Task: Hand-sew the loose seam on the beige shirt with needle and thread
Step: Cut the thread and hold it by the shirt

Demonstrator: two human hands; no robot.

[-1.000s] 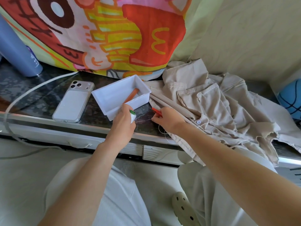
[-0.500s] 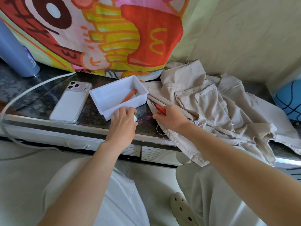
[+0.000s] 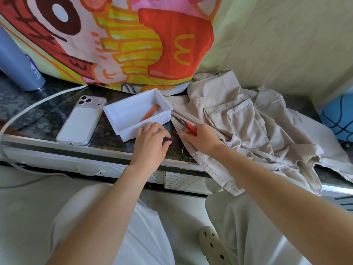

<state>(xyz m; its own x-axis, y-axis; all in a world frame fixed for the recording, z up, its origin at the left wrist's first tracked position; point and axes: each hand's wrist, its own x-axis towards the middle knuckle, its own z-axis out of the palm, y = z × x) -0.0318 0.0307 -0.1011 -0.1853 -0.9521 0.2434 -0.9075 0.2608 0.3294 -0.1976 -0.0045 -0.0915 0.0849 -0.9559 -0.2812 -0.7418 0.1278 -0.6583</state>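
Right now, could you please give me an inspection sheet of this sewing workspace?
Surface: dark speckled counter, metal front edge.
Job's things: beige shirt crumpled at right, hanging over the edge; pale thread loops at the counter edge; needle not seen.
Clutter: white tray holding an orange tube; phone face down; blue bottle.
Hands: right hand grips red-handled scissors; left hand curled beside the tray, contents hidden.
Cables: white cable along the counter's left.
Surroundings: printed cloth behind; blue ball far right.
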